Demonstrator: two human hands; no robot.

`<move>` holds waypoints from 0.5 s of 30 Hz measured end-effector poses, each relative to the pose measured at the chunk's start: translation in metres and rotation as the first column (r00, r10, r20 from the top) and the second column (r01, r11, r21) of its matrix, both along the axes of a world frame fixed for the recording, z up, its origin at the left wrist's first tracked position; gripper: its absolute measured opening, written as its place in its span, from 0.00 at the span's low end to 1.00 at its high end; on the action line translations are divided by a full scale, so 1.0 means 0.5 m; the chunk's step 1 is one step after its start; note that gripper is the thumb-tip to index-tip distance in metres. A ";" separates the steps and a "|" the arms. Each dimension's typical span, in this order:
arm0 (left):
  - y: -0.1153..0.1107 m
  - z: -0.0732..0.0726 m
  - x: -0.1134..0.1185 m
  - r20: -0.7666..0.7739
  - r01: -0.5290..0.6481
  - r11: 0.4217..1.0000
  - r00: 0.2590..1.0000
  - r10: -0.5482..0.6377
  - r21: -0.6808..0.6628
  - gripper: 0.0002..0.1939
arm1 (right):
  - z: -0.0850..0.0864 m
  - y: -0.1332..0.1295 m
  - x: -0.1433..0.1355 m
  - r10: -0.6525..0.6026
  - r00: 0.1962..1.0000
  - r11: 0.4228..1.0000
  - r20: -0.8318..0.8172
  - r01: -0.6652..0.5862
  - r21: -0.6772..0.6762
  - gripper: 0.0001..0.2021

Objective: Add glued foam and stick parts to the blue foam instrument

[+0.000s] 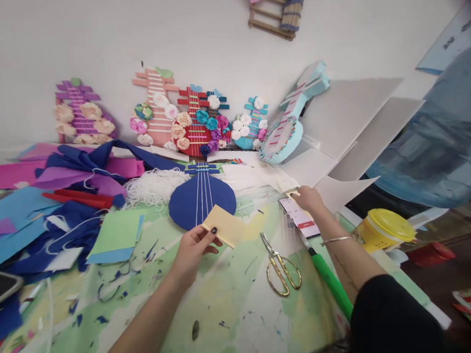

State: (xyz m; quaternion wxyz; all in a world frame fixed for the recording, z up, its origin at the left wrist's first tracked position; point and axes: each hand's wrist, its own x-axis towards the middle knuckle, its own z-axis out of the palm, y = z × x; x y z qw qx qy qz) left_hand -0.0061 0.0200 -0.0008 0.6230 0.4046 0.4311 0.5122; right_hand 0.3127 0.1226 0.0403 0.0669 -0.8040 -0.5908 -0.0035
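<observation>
My left hand (196, 250) pinches a pale yellow sheet (228, 225) by its near edge. The sheet covers the lower right part of a dark blue lute-shaped cutout (184, 204) with white strings, which lies on the table. Over the top end of a phone (299, 215), my right hand (308, 198) has its fingers drawn together. A small cream bit shows at its fingertips, too small to name. Gold-handled scissors (283, 274) lie between my forearms, blades pointing away. A green-handled tool (331, 283) rests beside my right forearm.
Several decorated paper lutes (200, 122) lean against the wall. White string (154, 189) is heaped left of the blue cutout. Green and blue sheets (116, 231) and scraps cover the left side. A yellow tub (386, 228) and a large water bottle (433, 131) stand at right.
</observation>
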 end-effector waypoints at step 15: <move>0.006 0.014 -0.011 0.037 0.000 0.999 0.999 0.002 -0.044 0.16 | -0.054 0.067 0.038 -0.010 0.961 0.999 0.275 0.001 0.034 0.12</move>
